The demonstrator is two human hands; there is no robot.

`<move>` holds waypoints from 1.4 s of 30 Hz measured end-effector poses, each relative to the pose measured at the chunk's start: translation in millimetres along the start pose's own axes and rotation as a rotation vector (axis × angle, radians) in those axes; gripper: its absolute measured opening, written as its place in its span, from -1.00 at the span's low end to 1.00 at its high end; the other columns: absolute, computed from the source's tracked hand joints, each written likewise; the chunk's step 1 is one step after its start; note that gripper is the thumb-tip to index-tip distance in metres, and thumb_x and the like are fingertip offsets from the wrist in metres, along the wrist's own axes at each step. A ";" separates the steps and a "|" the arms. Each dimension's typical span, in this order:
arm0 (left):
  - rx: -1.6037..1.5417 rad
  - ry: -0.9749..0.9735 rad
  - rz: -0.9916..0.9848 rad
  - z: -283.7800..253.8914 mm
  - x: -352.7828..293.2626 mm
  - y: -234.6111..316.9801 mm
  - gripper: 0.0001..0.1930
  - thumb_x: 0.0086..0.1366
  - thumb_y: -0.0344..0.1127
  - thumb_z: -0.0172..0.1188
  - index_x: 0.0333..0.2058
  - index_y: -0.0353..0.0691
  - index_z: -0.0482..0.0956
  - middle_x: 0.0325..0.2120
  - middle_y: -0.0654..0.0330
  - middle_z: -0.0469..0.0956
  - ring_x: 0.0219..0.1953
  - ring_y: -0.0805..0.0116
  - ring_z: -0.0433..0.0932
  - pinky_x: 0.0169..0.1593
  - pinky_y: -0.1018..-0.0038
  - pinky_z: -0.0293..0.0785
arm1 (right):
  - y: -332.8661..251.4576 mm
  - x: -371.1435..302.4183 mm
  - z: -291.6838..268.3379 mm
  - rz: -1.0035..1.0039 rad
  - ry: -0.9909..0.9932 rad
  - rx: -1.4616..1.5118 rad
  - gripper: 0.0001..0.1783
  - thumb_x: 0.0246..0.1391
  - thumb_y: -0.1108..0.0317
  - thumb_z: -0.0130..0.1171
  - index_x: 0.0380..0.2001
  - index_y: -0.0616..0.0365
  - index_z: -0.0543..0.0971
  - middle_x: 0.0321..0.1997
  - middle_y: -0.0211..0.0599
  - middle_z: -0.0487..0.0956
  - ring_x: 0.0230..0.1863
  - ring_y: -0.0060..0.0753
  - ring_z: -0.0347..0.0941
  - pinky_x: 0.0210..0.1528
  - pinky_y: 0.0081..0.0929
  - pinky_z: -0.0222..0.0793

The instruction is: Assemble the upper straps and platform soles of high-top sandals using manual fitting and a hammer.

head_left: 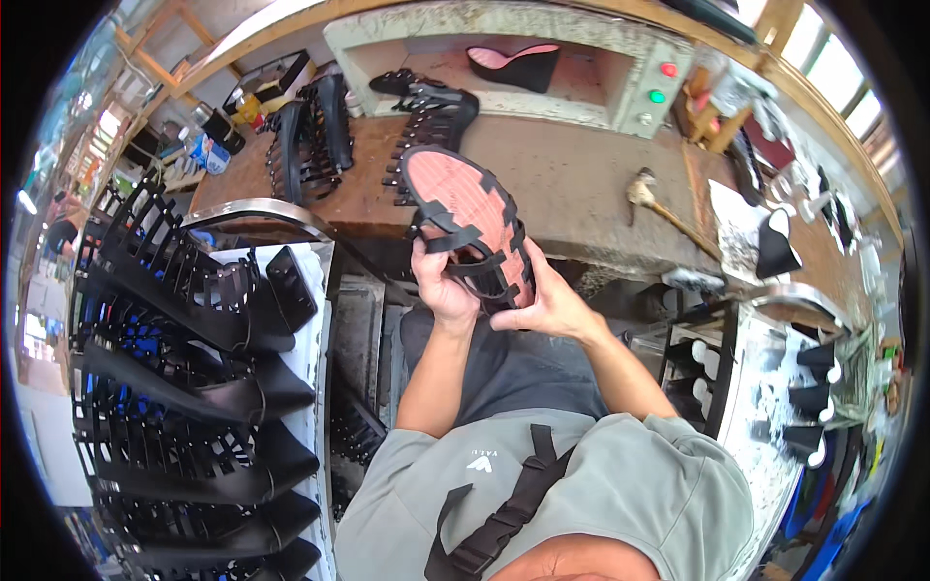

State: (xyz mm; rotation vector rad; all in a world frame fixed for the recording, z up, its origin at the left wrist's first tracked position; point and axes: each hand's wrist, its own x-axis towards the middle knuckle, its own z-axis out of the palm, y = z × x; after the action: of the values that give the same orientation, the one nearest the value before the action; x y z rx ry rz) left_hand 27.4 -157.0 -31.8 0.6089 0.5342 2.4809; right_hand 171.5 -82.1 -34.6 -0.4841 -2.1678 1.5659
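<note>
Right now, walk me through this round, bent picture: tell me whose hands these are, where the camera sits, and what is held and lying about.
The camera sits on a person's head and looks down, so straight edges bend near the rim. The two forearms from below are that person's own. The left hand and right hand together hold a strappy black shoe with its reddish sole facing up. Beyond lies a worn workbench with a hammer and more black strappy shoes. On the left, a rack carries finished black shoes.

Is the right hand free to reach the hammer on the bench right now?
Probably not yet: the right hand grips the strappy shoe together with the left hand. The bench between it and the hammer looks unobstructed.
</note>
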 end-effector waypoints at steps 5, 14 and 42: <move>0.081 -0.690 -0.524 0.4 -7.5 14.3 -0.21 0.03 -0.31 0.17 0.25 -0.31 0.05 0.15 -0.10 0.28 0.18 0.10 0.34 0.21 0.18 0.29 | 44.3 -58.1 -16.3 0.118 0.395 -0.142 0.02 -0.25 0.31 0.39 0.25 0.30 0.05 -0.31 -0.29 0.51 -0.43 -0.54 0.39 -0.33 -0.55 0.39; 0.861 -0.255 -0.608 -34.4 -21.1 10.7 -0.68 0.13 -0.39 0.26 -0.12 -0.29 0.52 -0.29 0.22 0.55 -0.25 0.49 0.51 -0.13 0.53 0.45 | 29.0 -101.6 -39.5 0.148 -0.422 -0.524 -0.25 -0.17 -0.07 0.38 -0.01 0.24 0.45 -0.09 -0.08 0.57 -0.09 -0.11 0.53 0.00 -0.35 0.40; 0.704 -0.169 -0.874 -68.7 -22.5 19.0 -0.69 0.11 -0.33 0.29 -0.19 -0.34 0.52 -0.37 0.31 0.55 -0.33 0.57 0.47 -0.22 0.60 0.39 | 53.5 181.1 -202.6 -0.077 0.488 -0.025 -0.40 -0.22 0.33 0.45 -0.07 0.28 0.44 -0.21 -0.35 0.54 -0.18 -0.53 0.44 -0.07 -0.56 0.37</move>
State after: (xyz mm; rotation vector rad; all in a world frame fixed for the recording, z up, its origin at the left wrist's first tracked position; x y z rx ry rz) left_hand 1.5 -201.5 -86.0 0.6390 1.2934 1.3799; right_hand 125.5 189.5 -5.6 -0.6994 -1.8088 1.2236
